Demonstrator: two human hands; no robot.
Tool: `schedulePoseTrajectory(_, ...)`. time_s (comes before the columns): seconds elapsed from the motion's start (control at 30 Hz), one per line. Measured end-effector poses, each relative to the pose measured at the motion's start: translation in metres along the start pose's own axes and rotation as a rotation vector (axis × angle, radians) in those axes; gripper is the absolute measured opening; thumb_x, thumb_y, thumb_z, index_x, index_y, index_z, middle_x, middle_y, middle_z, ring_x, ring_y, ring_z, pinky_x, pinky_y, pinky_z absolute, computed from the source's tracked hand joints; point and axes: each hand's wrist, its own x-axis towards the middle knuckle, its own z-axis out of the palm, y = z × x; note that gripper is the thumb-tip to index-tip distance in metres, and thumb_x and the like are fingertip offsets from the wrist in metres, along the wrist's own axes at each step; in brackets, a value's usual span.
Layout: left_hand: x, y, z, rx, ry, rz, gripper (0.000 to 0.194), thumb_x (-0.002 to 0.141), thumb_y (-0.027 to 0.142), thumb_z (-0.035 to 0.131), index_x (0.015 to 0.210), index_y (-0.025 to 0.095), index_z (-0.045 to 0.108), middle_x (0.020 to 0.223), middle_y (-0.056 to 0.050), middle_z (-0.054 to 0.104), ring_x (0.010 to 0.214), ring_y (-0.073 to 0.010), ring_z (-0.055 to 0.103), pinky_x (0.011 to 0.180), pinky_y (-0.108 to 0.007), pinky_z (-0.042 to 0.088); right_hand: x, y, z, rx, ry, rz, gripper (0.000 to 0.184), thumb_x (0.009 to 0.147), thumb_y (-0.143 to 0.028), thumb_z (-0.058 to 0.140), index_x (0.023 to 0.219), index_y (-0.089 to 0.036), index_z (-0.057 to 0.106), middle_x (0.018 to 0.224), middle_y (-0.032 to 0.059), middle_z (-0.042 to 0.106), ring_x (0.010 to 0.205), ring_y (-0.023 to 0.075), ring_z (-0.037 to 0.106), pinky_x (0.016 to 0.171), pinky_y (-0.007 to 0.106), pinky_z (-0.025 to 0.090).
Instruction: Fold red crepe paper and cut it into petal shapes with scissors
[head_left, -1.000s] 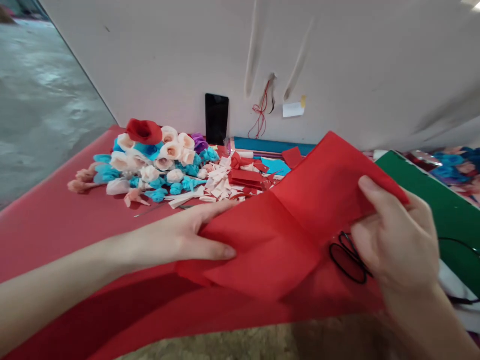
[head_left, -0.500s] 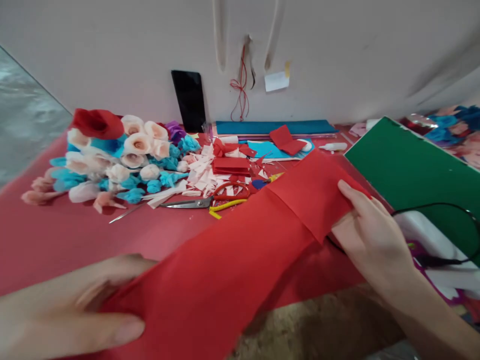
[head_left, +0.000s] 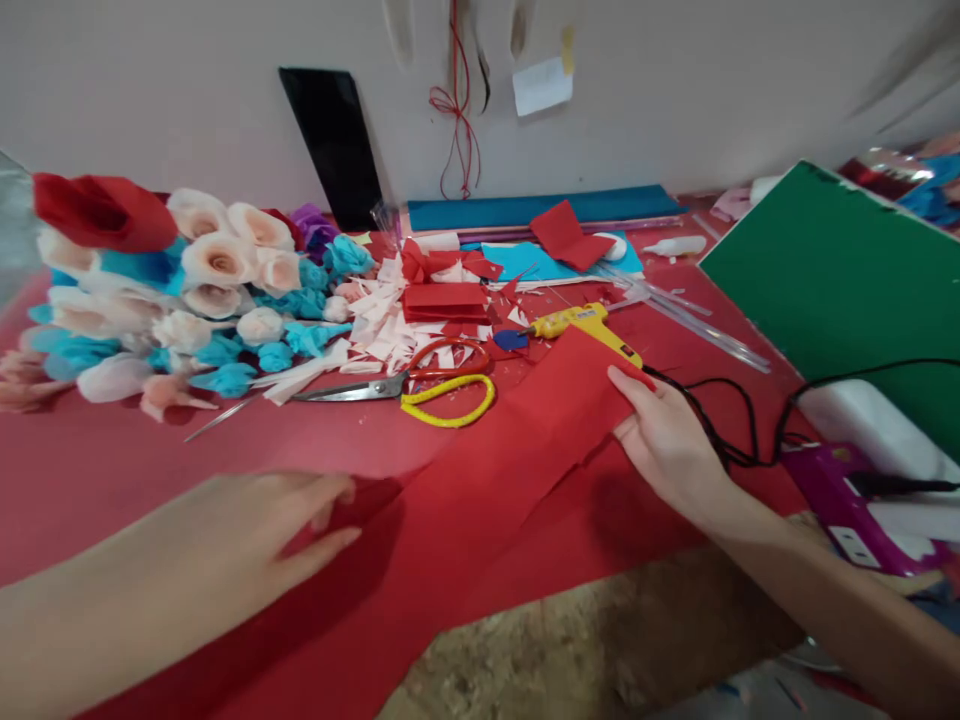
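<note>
A long red crepe paper strip [head_left: 480, 480] stretches slantwise over the red tabletop, its far end folded over. My right hand [head_left: 667, 440] pinches that folded end between thumb and fingers. Beside the strip's near part is my left hand [head_left: 247, 540], thumb and fingers apart and nothing visible between them. The strip's near end blends into the red tabletop. Just beyond the strip lie scissors [head_left: 390, 386] with one red and one yellow handle, and a yellow glue gun [head_left: 574, 320], partly covered by the strip.
Paper flowers [head_left: 217, 265] crowd the left side. Pale paper scraps [head_left: 382, 320] and folded red paper [head_left: 445, 300] lie mid-table. A phone [head_left: 334, 145] leans on the wall. At right are a green board [head_left: 840, 270], black cable [head_left: 739, 455] and purple power strip [head_left: 832, 490].
My left hand has let go of the strip's near part. The strip has come down lower, and my right hand still pinches its far end. The view has tilted down, uncovering the glue gun.
</note>
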Motion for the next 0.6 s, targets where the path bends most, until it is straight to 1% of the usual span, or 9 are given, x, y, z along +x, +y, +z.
schedulePoseTrajectory(0.07, 0.016, 0.016, 0.009, 0.018, -0.013, 0.059, 0.027, 0.083, 0.024, 0.047, 0.101, 0.016, 0.065, 0.098, -0.008, 0.069, 0.098, -0.0204, 0.061, 0.089, -0.035, 0.049, -0.002, 0.005, 0.0, 0.009, -0.024, -0.001, 0.016, 0.079, -0.03, 0.061, 0.09, -0.02, 0.066, 0.091, 0.0035, 0.072, 0.094, 0.0219, 0.065, 0.078, 0.034, 0.054)
schedulePoseTrajectory(0.13, 0.027, 0.026, 0.021, 0.041, -0.025, 0.144, 0.028, 0.084, 0.018, 0.045, 0.105, 0.016, 0.064, 0.107, -0.009, 0.067, 0.105, -0.0205, 0.059, 0.093, -0.035, 0.047, -0.003, 0.009, 0.0, 0.015, -0.038, 0.004, 0.017, 0.081, -0.031, 0.059, 0.092, -0.02, 0.066, 0.093, 0.004, 0.072, 0.094, 0.0212, 0.065, 0.076, 0.033, 0.054)
schedulePoseTrajectory(0.23, 0.044, 0.03, 0.041, 0.115, -0.052, 0.322, 0.033, 0.084, 0.008, 0.041, 0.11, 0.011, 0.06, 0.12, -0.01, 0.061, 0.113, -0.0218, 0.054, 0.098, -0.037, 0.045, -0.003, 0.015, -0.004, 0.011, -0.058, 0.008, 0.017, 0.083, -0.032, 0.057, 0.091, -0.02, 0.066, 0.091, 0.0033, 0.071, 0.087, 0.0188, 0.066, 0.071, 0.03, 0.053)
schedulePoseTrajectory(0.3, 0.056, 0.029, 0.055, 0.14, -0.041, 0.399, 0.036, 0.085, 0.007, 0.04, 0.118, 0.008, 0.054, 0.127, -0.01, 0.056, 0.118, -0.0225, 0.051, 0.102, -0.039, 0.042, -0.001, 0.018, -0.009, -0.018, -0.056, 0.01, 0.015, 0.083, -0.032, 0.057, 0.089, -0.021, 0.065, 0.087, 0.002, 0.071, 0.078, 0.0166, 0.065, 0.067, 0.028, 0.052)
schedulePoseTrajectory(0.33, 0.062, 0.028, 0.061, 0.131, -0.029, 0.409, 0.035, 0.086, 0.009, 0.04, 0.119, 0.006, 0.054, 0.126, -0.011, 0.057, 0.117, -0.0226, 0.051, 0.102, -0.039, 0.042, -0.001, 0.019, -0.011, -0.04, -0.051, 0.013, 0.015, 0.083, -0.033, 0.056, 0.088, -0.021, 0.065, 0.085, 0.0013, 0.07, 0.075, 0.0158, 0.065, 0.066, 0.027, 0.051)
schedulePoseTrajectory(0.43, 0.075, 0.027, 0.075, 0.088, -0.017, 0.36, 0.032, 0.089, 0.019, 0.04, 0.115, 0.007, 0.055, 0.121, -0.012, 0.059, 0.112, -0.0224, 0.054, 0.101, -0.04, 0.043, 0.002, 0.021, -0.016, -0.123, -0.025, 0.012, 0.017, 0.083, -0.036, 0.055, 0.086, -0.021, 0.064, 0.079, 0.0001, 0.069, 0.071, 0.0156, 0.063, 0.067, 0.029, 0.05)
schedulePoseTrajectory(0.5, 0.079, 0.026, 0.08, 0.074, -0.035, 0.335, 0.031, 0.09, 0.022, 0.04, 0.112, 0.008, 0.057, 0.119, -0.012, 0.06, 0.11, -0.0223, 0.055, 0.102, -0.041, 0.042, 0.003, 0.022, -0.019, -0.186, -0.004, -0.013, 0.018, 0.083, -0.037, 0.055, 0.084, -0.022, 0.064, 0.077, -0.0002, 0.069, 0.073, 0.0167, 0.063, 0.07, 0.031, 0.05)
schedulePoseTrajectory(0.6, 0.078, 0.024, 0.082, 0.064, -0.074, 0.329, 0.032, 0.09, 0.02, 0.039, 0.114, 0.008, 0.056, 0.117, -0.012, 0.06, 0.11, -0.0219, 0.055, 0.103, -0.042, 0.041, 0.004, 0.022, -0.02, -0.257, 0.022, -0.054, 0.02, 0.082, -0.039, 0.056, 0.078, -0.022, 0.064, 0.072, -0.0004, 0.067, 0.074, 0.0184, 0.063, 0.071, 0.034, 0.049)
